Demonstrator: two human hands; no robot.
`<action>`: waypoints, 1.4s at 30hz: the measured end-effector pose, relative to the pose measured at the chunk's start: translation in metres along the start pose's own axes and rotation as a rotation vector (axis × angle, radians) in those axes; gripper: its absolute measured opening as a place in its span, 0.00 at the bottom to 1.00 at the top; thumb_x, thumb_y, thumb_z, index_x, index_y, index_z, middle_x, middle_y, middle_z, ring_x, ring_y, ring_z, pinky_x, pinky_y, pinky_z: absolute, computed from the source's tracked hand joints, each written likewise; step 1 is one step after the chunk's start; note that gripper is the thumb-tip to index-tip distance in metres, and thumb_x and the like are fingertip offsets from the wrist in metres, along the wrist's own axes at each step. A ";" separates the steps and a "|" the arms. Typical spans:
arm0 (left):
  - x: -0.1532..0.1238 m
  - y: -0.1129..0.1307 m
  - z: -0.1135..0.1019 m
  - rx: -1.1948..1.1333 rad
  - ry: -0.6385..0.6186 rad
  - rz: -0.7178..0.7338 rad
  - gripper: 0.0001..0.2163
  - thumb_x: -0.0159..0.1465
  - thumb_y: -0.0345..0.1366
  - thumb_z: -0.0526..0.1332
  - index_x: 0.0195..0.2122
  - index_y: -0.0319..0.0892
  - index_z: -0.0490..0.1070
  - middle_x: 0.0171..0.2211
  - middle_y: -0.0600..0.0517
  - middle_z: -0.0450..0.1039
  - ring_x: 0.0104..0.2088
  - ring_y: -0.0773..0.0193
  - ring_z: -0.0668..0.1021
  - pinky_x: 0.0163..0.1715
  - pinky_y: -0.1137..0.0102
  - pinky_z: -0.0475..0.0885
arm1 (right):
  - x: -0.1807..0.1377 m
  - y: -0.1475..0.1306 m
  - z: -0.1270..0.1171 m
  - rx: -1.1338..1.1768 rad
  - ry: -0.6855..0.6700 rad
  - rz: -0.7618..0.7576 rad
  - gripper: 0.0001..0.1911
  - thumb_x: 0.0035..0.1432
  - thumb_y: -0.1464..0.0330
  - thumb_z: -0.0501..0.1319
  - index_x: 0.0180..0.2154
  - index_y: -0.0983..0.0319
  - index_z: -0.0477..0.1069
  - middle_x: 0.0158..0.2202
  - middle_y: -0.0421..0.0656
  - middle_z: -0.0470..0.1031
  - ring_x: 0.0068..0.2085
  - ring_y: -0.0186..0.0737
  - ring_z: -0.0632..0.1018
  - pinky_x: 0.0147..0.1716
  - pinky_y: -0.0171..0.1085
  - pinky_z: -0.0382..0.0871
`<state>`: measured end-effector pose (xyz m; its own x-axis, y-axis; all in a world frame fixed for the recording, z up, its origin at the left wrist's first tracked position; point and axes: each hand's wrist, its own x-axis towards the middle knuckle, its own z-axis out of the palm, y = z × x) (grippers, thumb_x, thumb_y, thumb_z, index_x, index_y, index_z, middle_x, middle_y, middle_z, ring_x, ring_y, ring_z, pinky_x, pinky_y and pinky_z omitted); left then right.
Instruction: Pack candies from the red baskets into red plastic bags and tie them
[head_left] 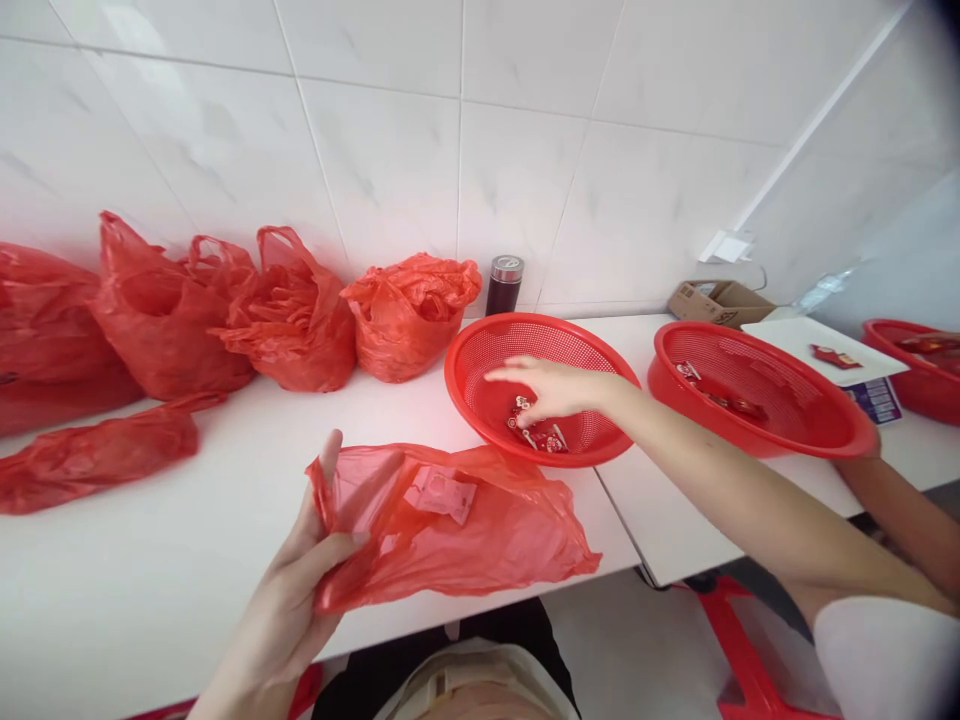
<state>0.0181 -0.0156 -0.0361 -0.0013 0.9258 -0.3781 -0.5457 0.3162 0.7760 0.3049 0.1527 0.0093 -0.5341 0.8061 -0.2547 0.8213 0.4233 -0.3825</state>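
Carefully, the left hand (300,570) pinches the rim of the red bag (480,535). The right hand (551,390) curls over packets (536,432) in the basket (540,322), and I cannot tell if it grips any. Better to hold the bag mouth wider.

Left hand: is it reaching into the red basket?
No, the left hand grips the red plastic bag on the table; the right hand is in the red basket.

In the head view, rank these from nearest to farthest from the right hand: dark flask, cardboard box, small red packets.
1. small red packets, under the right hand, in the basket.
2. dark flask, behind the basket.
3. cardboard box, farther right.
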 end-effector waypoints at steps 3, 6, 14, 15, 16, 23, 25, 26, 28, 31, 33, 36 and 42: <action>0.000 -0.001 -0.001 -0.008 -0.003 0.001 0.41 0.56 0.26 0.63 0.64 0.72 0.50 0.60 0.57 0.67 0.41 0.63 0.81 0.38 0.74 0.76 | 0.024 0.042 0.033 -0.264 -0.216 0.122 0.50 0.40 0.66 0.72 0.64 0.46 0.55 0.68 0.48 0.45 0.63 0.65 0.58 0.52 0.50 0.65; 0.001 -0.003 -0.002 0.017 0.017 0.006 0.41 0.57 0.26 0.64 0.64 0.71 0.50 0.62 0.57 0.66 0.42 0.63 0.81 0.38 0.75 0.76 | 0.029 0.059 0.058 -0.280 -0.243 0.044 0.36 0.47 0.70 0.67 0.58 0.49 0.64 0.62 0.48 0.56 0.51 0.49 0.72 0.39 0.37 0.69; 0.002 -0.006 0.001 0.035 0.009 -0.022 0.42 0.57 0.27 0.63 0.65 0.72 0.45 0.62 0.55 0.65 0.42 0.62 0.81 0.38 0.75 0.76 | 0.040 0.068 0.048 -0.165 -0.102 0.101 0.13 0.48 0.75 0.63 0.39 0.59 0.72 0.45 0.46 0.69 0.33 0.36 0.74 0.30 0.33 0.63; 0.002 -0.006 0.001 0.034 0.014 -0.023 0.42 0.57 0.27 0.63 0.65 0.72 0.45 0.62 0.56 0.65 0.43 0.62 0.81 0.38 0.75 0.76 | 0.041 0.070 0.043 -0.127 -0.070 0.095 0.10 0.49 0.75 0.63 0.36 0.60 0.72 0.43 0.45 0.70 0.33 0.35 0.74 0.30 0.33 0.63; 0.001 -0.005 0.001 0.035 0.017 -0.021 0.42 0.57 0.27 0.63 0.65 0.72 0.45 0.62 0.56 0.64 0.43 0.62 0.81 0.38 0.75 0.76 | 0.041 0.072 0.038 -0.087 -0.038 0.087 0.08 0.50 0.75 0.62 0.34 0.60 0.71 0.41 0.44 0.72 0.33 0.35 0.74 0.30 0.33 0.63; 0.004 -0.003 0.006 0.037 -0.001 -0.009 0.40 0.57 0.28 0.63 0.64 0.73 0.49 0.62 0.59 0.65 0.49 0.60 0.78 0.39 0.75 0.75 | 0.013 0.031 -0.001 0.193 0.200 -0.020 0.03 0.58 0.68 0.57 0.36 0.61 0.65 0.39 0.42 0.74 0.37 0.35 0.75 0.34 0.32 0.67; 0.006 -0.002 0.009 0.011 0.004 -0.006 0.41 0.57 0.27 0.63 0.64 0.72 0.48 0.61 0.57 0.66 0.45 0.62 0.80 0.37 0.75 0.75 | -0.001 -0.003 0.000 0.368 0.269 -0.165 0.06 0.60 0.65 0.57 0.38 0.61 0.64 0.41 0.42 0.72 0.40 0.35 0.75 0.37 0.33 0.68; 0.008 -0.002 0.011 0.003 0.006 0.000 0.41 0.57 0.27 0.63 0.65 0.72 0.47 0.61 0.57 0.67 0.42 0.63 0.81 0.36 0.76 0.75 | -0.007 -0.021 0.004 0.460 0.260 -0.272 0.07 0.60 0.65 0.58 0.38 0.61 0.64 0.41 0.42 0.72 0.40 0.36 0.75 0.38 0.34 0.69; 0.010 -0.002 0.013 0.012 0.013 0.014 0.43 0.56 0.26 0.63 0.65 0.71 0.45 0.61 0.54 0.67 0.37 0.66 0.81 0.33 0.76 0.75 | -0.014 -0.055 0.023 0.497 0.106 -0.460 0.05 0.58 0.67 0.60 0.35 0.61 0.66 0.39 0.41 0.72 0.39 0.35 0.74 0.38 0.34 0.68; 0.010 -0.002 0.014 0.041 0.014 0.014 0.44 0.55 0.26 0.64 0.66 0.69 0.44 0.60 0.51 0.68 0.33 0.66 0.81 0.32 0.76 0.75 | -0.009 -0.087 0.066 0.192 -0.076 -0.510 0.02 0.56 0.73 0.59 0.33 0.61 0.69 0.39 0.41 0.72 0.35 0.33 0.73 0.34 0.33 0.67; 0.009 -0.002 0.014 0.032 0.002 0.012 0.43 0.56 0.26 0.63 0.66 0.69 0.45 0.60 0.53 0.68 0.34 0.67 0.81 0.33 0.76 0.75 | 0.000 -0.097 0.089 -0.035 0.028 -0.446 0.06 0.58 0.75 0.56 0.37 0.62 0.71 0.44 0.46 0.72 0.37 0.37 0.74 0.34 0.36 0.66; 0.008 -0.002 0.010 0.009 -0.007 0.013 0.42 0.57 0.25 0.61 0.65 0.72 0.47 0.61 0.56 0.66 0.37 0.68 0.80 0.35 0.78 0.74 | 0.013 -0.097 0.093 -0.054 0.108 -0.498 0.10 0.62 0.72 0.54 0.42 0.61 0.72 0.48 0.47 0.72 0.45 0.43 0.73 0.40 0.39 0.67; 0.009 0.002 -0.001 0.007 0.050 0.037 0.40 0.57 0.27 0.63 0.65 0.70 0.48 0.62 0.55 0.65 0.45 0.62 0.80 0.37 0.76 0.75 | 0.036 -0.027 0.023 0.168 0.171 -0.232 0.16 0.65 0.60 0.54 0.53 0.54 0.68 0.53 0.42 0.72 0.52 0.40 0.73 0.50 0.38 0.64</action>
<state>0.0166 -0.0065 -0.0387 -0.0636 0.9253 -0.3739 -0.5387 0.2836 0.7934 0.2588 0.1603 -0.0095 -0.6494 0.7604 0.0037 0.6297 0.5405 -0.5580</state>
